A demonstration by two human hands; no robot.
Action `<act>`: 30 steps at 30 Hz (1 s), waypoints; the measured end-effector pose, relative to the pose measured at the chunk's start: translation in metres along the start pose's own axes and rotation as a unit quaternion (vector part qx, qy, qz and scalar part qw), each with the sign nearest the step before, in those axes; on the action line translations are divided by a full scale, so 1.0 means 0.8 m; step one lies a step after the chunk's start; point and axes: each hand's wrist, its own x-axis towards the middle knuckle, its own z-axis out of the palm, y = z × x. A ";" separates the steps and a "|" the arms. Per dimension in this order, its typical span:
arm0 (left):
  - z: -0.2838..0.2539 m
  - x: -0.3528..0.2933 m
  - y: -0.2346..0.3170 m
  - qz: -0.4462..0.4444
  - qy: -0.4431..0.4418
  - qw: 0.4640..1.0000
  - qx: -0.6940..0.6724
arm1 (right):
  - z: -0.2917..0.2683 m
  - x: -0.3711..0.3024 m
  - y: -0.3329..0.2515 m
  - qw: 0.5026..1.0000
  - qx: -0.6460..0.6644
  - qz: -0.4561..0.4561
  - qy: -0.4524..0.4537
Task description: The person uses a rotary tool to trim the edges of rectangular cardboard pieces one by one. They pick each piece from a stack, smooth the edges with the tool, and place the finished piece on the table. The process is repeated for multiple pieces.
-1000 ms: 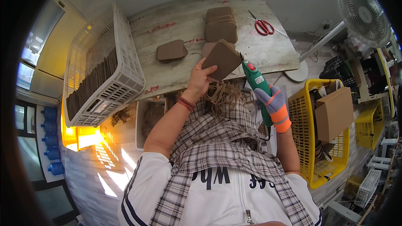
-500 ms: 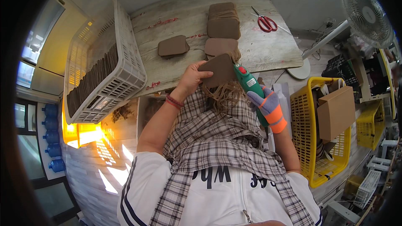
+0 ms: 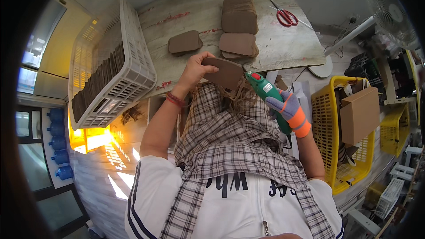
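Note:
My left hand [image 3: 194,73], bare, pinches the left end of a flat brown rounded piece [image 3: 223,74] above my lap. My right hand [image 3: 288,109], in a grey and orange glove, grips a green handheld electric cutter [image 3: 264,86] with a red button. The cutter's tip is at the piece's right edge; whether it touches there I cannot make out. Thin brown strips [image 3: 237,98] hang beneath the piece over my checked apron. Just beyond, on the worktable, lie a near stack of brown pieces [image 3: 237,43], a taller stack [image 3: 239,21] and a smaller pile [image 3: 184,43].
Red-handled scissors [image 3: 287,17] lie at the right of the worn table [image 3: 290,51]. To the left, a white crate [image 3: 128,77] holds a row of brown pieces. On the right stand a yellow basket [image 3: 322,126] with a cardboard box [image 3: 361,115], and a fan [image 3: 389,11].
The brown piece has turned to lie more level, and my left hand has shifted slightly left with it. The cutter stays by its right edge. The whole view has shifted a little.

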 end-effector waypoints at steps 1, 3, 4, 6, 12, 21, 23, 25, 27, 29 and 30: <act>-0.003 0.002 0.000 0.001 0.001 1.000 -0.021 | 0.000 0.000 0.003 1.000 0.003 0.003 -0.006; -0.005 0.003 0.000 -0.004 0.011 0.999 -0.034 | -0.001 0.000 0.005 1.000 -0.016 0.006 -0.016; -0.006 0.003 0.000 -0.006 0.016 0.999 -0.041 | 0.000 0.000 0.006 0.999 -0.026 0.008 -0.021; -0.008 0.004 -0.001 -0.018 0.007 0.999 -0.028 | 0.001 0.001 0.007 0.999 -0.041 0.005 -0.026; -0.004 0.003 0.002 -0.025 -0.023 0.999 0.021 | 0.011 -0.004 -0.007 0.998 -0.046 0.027 -0.031; 0.020 0.001 0.000 -0.064 -0.129 0.989 0.044 | 0.020 0.011 0.003 0.998 -0.051 0.023 -0.038; 0.022 0.002 -0.005 -0.070 -0.154 0.984 0.061 | 0.025 0.014 0.001 0.998 -0.049 0.021 -0.043; 0.023 0.003 -0.008 -0.072 -0.172 0.980 0.071 | 0.029 0.021 -0.001 0.998 -0.038 0.017 -0.056; 0.019 0.001 -0.009 -0.059 -0.172 0.982 0.053 | 0.038 0.026 -0.004 0.999 -0.017 0.001 -0.052; 0.003 0.005 -0.001 -0.045 -0.118 0.991 0.034 | 0.039 0.030 0.006 0.999 -0.009 -0.021 -0.044; -0.019 0.007 0.010 -0.038 -0.063 0.997 0.024 | 0.035 0.032 0.013 0.999 -0.004 -0.016 -0.029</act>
